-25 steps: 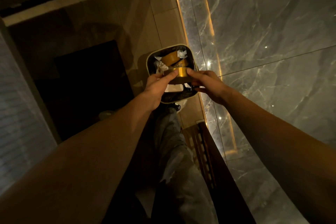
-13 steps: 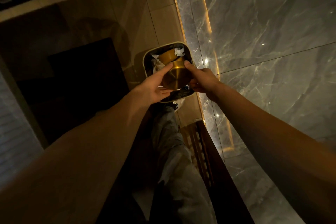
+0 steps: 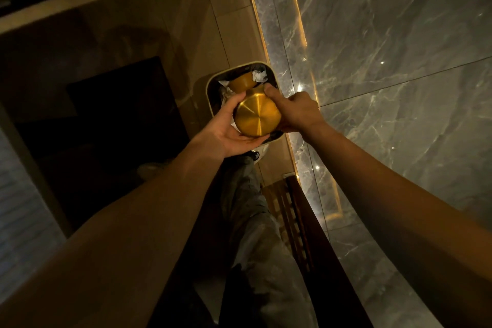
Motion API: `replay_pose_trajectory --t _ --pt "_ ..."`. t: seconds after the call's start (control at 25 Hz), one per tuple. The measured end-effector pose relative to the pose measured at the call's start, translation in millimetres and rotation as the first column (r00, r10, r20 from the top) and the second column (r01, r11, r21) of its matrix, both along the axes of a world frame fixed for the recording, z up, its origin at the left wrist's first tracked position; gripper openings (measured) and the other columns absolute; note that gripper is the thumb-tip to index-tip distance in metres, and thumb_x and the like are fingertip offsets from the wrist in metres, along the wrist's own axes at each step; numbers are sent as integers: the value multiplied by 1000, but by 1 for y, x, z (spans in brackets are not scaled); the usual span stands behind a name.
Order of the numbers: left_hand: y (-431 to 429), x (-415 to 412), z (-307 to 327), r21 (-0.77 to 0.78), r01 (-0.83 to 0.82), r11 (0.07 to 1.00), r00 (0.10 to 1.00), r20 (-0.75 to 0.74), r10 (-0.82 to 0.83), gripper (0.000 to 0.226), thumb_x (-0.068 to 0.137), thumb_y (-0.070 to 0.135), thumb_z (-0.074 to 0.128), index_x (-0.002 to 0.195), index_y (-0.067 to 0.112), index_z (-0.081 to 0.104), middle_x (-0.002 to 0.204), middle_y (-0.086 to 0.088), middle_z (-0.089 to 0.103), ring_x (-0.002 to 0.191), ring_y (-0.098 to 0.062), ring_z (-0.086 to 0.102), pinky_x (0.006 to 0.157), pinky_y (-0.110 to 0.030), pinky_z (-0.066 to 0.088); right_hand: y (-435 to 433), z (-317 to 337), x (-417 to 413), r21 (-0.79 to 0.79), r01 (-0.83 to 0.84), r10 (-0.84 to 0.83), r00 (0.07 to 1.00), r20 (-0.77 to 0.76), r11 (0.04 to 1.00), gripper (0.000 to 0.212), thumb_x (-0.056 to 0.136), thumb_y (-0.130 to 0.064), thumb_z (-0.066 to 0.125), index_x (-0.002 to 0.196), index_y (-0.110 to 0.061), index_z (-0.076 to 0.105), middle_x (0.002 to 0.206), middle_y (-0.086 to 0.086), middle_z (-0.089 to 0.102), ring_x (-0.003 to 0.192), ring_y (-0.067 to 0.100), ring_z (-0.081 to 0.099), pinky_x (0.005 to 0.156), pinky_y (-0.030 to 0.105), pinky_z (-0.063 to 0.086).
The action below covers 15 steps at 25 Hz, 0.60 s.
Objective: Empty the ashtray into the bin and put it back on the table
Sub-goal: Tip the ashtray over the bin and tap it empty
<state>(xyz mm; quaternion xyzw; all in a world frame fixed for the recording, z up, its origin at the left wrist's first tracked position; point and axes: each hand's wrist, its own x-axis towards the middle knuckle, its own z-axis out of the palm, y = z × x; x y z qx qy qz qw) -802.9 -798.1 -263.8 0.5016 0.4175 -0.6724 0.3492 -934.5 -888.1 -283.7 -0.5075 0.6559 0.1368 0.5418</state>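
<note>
A round gold metal ashtray [image 3: 257, 117] is held upside down over the bin [image 3: 213, 82], its flat brushed base facing me. My left hand [image 3: 229, 125] cups its left and lower side. My right hand [image 3: 294, 109] grips its right side, thumb on the top edge. The bin is a square, pale-rimmed container on the floor, holding crumpled white paper [image 3: 259, 76] and another gold-coloured piece [image 3: 242, 82] near its far side. The ashtray's opening is hidden from me.
A grey marble wall [image 3: 386, 61] with a lit strip along its base rises to the right of the bin. A dark wooden slatted piece of furniture [image 3: 295, 221] stands near my right leg. Beige floor tiles and a dark mat [image 3: 119, 114] lie to the left.
The ashtray has been tipped from on edge to fully upside down over the bin, its base turning toward me. Both hands kept their grip and shifted slightly nearer.
</note>
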Motion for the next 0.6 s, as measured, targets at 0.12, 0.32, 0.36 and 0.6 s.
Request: replay_pose_trajectory --t 0.12,0.32,0.36,0.6 --pt "2 -3 3 2 8 1000 998 -61 -8 80 68 48 83 128 3 53 128 -22 60 113 -42 60 78 -49 53 -2 4 1 -74 -88 87 996 -22 993 71 83 -73 52 88 -3 64 85 13 67 81 26 67 71 34 55" --pt "4 -10 2 37 -170 985 984 -49 172 82 69 49 82 121 -6 52 111 -30 65 103 -48 61 80 -57 52 24 24 -13 -389 -283 355 926 125 877 37 101 -33 49 111 -2 66 109 20 69 104 31 64 90 43 52" --pt "4 -11 2 28 -191 981 979 -66 192 82 69 50 82 118 -8 53 103 -32 68 99 -47 63 79 -57 53 31 29 -19 -502 -347 457 883 109 792 41 102 -28 48 131 -1 56 132 22 59 124 32 55 104 44 46" --pt "-1 -15 8 -48 -215 976 961 -190 202 73 69 55 80 99 -10 68 91 -30 72 78 -46 72 68 -48 59 39 30 -39 -822 -484 797 601 -62 301 64 105 -40 29 153 -1 16 162 18 10 152 26 4 125 37 4"
